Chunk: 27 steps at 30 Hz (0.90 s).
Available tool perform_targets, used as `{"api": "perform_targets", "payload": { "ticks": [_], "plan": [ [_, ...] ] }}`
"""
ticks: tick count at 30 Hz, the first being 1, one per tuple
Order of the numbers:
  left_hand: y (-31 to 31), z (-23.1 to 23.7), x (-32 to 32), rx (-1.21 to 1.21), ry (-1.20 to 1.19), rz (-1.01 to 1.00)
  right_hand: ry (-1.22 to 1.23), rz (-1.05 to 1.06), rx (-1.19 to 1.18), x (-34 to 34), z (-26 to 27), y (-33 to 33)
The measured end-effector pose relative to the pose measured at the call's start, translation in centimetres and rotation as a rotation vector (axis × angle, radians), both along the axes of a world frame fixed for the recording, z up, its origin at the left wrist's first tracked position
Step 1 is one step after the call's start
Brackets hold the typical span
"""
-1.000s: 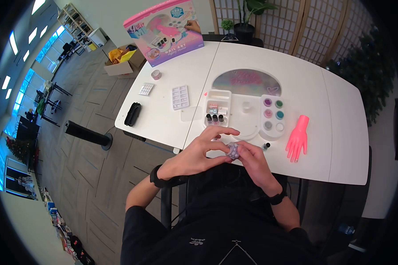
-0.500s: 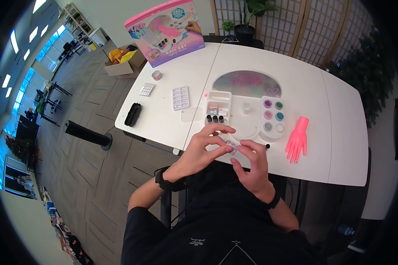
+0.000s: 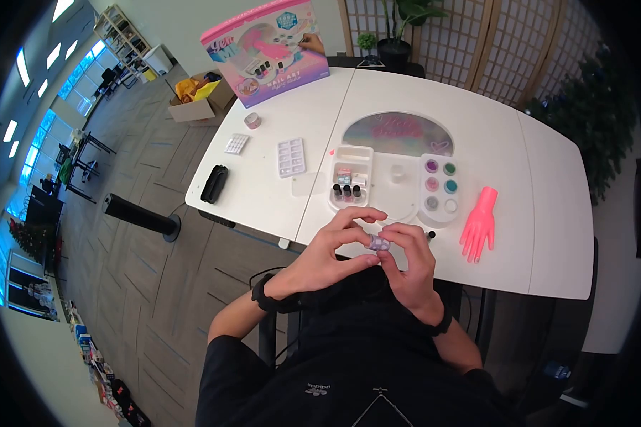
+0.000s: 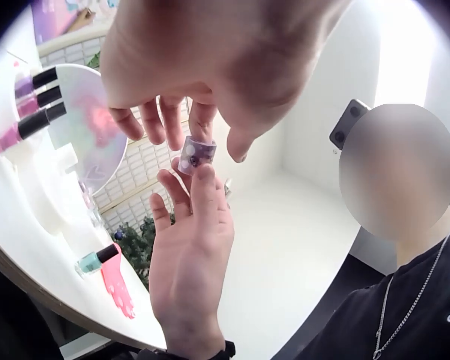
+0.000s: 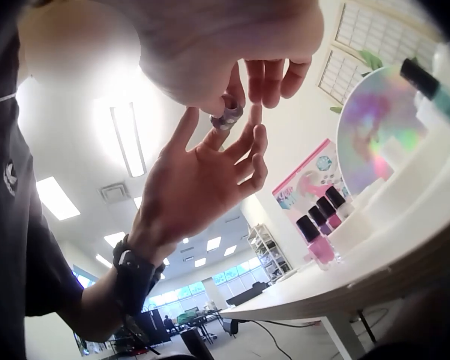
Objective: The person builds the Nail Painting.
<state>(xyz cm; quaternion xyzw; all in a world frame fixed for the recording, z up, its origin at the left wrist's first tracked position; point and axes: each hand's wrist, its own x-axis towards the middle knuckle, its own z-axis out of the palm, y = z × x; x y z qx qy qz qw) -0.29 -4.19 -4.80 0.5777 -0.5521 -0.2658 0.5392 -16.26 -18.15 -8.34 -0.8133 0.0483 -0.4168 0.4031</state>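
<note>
A small purple band (image 3: 379, 243) with pale round dots, rolled like a short tube, is between both hands above the table's front edge. My right hand (image 3: 412, 270) pinches the band between thumb and forefinger. The left wrist view has the left forefinger reaching into the top of the band (image 4: 196, 154). My left hand (image 3: 320, 255) keeps its thumb apart from the band, with the other fingers loosely bent. Behind the hands stands a white nail-art station (image 3: 388, 186) with a shiny half-round back panel (image 3: 399, 135).
Several nail polish bottles (image 3: 346, 192) with black caps stand in the station's left tray, and glitter pots (image 3: 431, 183) fill its right side. A pink model hand (image 3: 479, 226) lies on the right. Leftward are a white compartment tray (image 3: 290, 157), a black case (image 3: 214, 184) and a printed box (image 3: 269, 53).
The right hand's fingers opened off the band, then pinched it again. The band has turned sideways, and the left thumb has come away from it.
</note>
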Motion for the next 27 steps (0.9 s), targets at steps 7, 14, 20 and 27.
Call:
{"api": "perform_targets", "payload": {
  "ticks": [7, 14, 20, 27],
  "plan": [
    [0.3, 0.7, 0.5, 0.006, -0.086, -0.031, 0.143, 0.232, 0.366, -0.3, 1.2, -0.3],
    [0.2, 0.6, 0.7, -0.038, -0.199, -0.045, 0.270, 0.389, 0.735, -0.7, 1.4, -0.5],
    [0.1, 0.5, 1.0, -0.021, -0.241, -0.024, 0.289, 0.508, 0.822, -0.4, 0.5, -1.0],
    [-0.1, 0.7, 0.6, -0.017, -0.152, 0.086, 0.180, 0.305, 0.681, -0.2, 0.3, 0.1]
  ]
}}
